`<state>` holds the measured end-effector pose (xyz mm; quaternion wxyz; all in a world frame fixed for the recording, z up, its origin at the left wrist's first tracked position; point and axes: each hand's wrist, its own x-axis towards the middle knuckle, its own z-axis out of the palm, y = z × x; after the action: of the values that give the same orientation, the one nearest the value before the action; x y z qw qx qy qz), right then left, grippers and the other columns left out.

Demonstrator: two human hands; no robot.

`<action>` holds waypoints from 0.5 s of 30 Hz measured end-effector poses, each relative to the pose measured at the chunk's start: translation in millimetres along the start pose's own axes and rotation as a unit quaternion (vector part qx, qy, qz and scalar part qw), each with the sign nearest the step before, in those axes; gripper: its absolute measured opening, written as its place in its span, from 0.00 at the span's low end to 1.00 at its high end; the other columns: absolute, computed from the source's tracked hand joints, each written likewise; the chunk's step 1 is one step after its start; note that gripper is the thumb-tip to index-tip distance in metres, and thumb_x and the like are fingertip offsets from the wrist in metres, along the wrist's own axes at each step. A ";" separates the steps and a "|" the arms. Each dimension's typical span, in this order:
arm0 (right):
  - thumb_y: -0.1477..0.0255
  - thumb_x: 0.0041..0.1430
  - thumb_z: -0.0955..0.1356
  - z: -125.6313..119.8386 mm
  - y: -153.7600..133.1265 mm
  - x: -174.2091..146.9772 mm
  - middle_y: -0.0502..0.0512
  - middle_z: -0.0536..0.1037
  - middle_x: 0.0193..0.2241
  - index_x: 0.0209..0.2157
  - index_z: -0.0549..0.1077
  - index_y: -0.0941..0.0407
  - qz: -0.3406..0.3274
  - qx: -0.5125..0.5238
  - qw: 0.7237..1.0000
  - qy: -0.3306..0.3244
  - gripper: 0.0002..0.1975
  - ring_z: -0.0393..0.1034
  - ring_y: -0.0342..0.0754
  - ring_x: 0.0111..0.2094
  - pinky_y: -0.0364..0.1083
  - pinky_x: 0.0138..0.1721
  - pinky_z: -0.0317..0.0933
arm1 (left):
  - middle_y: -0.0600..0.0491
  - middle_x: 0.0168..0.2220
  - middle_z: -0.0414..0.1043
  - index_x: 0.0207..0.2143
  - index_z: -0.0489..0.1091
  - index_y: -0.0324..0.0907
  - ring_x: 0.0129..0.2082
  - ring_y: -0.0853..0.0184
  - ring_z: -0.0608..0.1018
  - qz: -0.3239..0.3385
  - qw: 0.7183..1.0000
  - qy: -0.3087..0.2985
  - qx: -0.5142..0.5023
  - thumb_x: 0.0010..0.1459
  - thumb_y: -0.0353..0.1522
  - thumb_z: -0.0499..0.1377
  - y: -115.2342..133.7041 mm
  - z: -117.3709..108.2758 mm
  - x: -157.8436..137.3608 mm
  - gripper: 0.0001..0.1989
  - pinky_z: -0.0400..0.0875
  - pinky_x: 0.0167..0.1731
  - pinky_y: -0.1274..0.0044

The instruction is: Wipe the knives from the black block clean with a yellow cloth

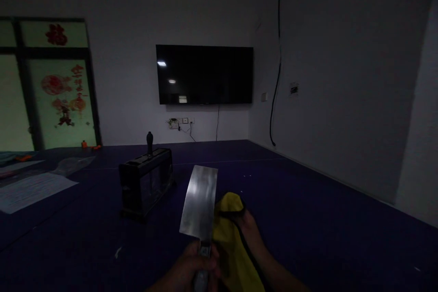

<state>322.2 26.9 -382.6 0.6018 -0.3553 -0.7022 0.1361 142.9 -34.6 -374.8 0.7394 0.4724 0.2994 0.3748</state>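
Observation:
A cleaver [199, 203] with a broad shiny blade points upward in front of me. My left hand [193, 264] is closed around its dark handle. To the right of the blade, a yellow cloth [230, 242] with a black edge hangs down. My right hand [243, 219] grips the cloth from behind, its fingers mostly covered by the fabric. The cloth's left side meets the blade's right edge in view; whether they touch I cannot tell. A black box-shaped knife block [147, 182] with clear sides stands to the left, with one dark handle sticking up from its top.
A dark blue covered table [308, 205] spreads ahead to the walls. At left lie a paper sheet [37, 189], a clear plastic bag [73, 165] and small orange items [84, 144]. A television [205, 74] hangs on the far wall. A black cable [276, 86] dangles at right.

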 end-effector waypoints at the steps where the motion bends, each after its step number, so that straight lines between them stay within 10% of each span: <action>1: 0.68 0.63 0.57 -1.7 -1.1 -0.6 0.62 0.75 0.44 0.51 0.66 0.55 0.001 -0.019 1.000 0.014 0.17 0.71 0.56 0.44 0.57 0.43 0.67 | 0.57 0.17 0.68 0.32 0.63 0.40 0.12 0.73 0.67 0.003 1.000 0.019 0.003 0.37 0.36 0.63 1.5 -2.0 -0.6 0.18 0.54 0.14 0.82; 6: 0.80 0.53 0.57 -1.1 -13.2 -9.5 0.61 0.72 0.49 0.54 0.63 0.57 -0.133 -0.156 0.979 -0.021 0.25 0.68 0.52 0.49 0.52 0.46 0.66 | 0.62 0.11 0.60 0.32 0.64 0.39 0.07 0.76 0.59 0.055 0.992 0.112 0.027 0.39 0.35 0.57 4.3 -9.0 -0.8 0.14 0.47 0.09 0.84; 11: 0.83 0.53 0.56 -1.2 -24.6 -6.6 0.63 0.64 0.56 0.53 0.64 0.59 -0.304 -0.300 0.887 -0.176 0.26 0.74 0.48 0.37 0.44 0.28 0.69 | 0.59 0.12 0.65 0.31 0.65 0.37 0.07 0.73 0.64 0.033 0.996 0.074 0.037 0.39 0.35 0.58 4.5 -6.3 -1.5 0.15 0.54 0.08 0.83; 15: 0.82 0.58 0.54 -5.5 -24.2 -5.7 0.67 0.67 0.54 0.51 0.66 0.60 -0.356 -0.327 0.863 -0.146 0.21 0.74 0.48 0.33 0.44 0.26 0.68 | 0.58 0.10 0.64 0.30 0.65 0.37 0.07 0.72 0.64 0.010 0.998 0.040 0.053 0.38 0.35 0.59 4.8 -4.3 -0.9 0.14 0.55 0.08 0.84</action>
<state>319.3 4.6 -370.6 0.3492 -0.2337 -0.8651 -0.2740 137.7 -32.0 -371.9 0.6971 0.4986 0.3435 0.3840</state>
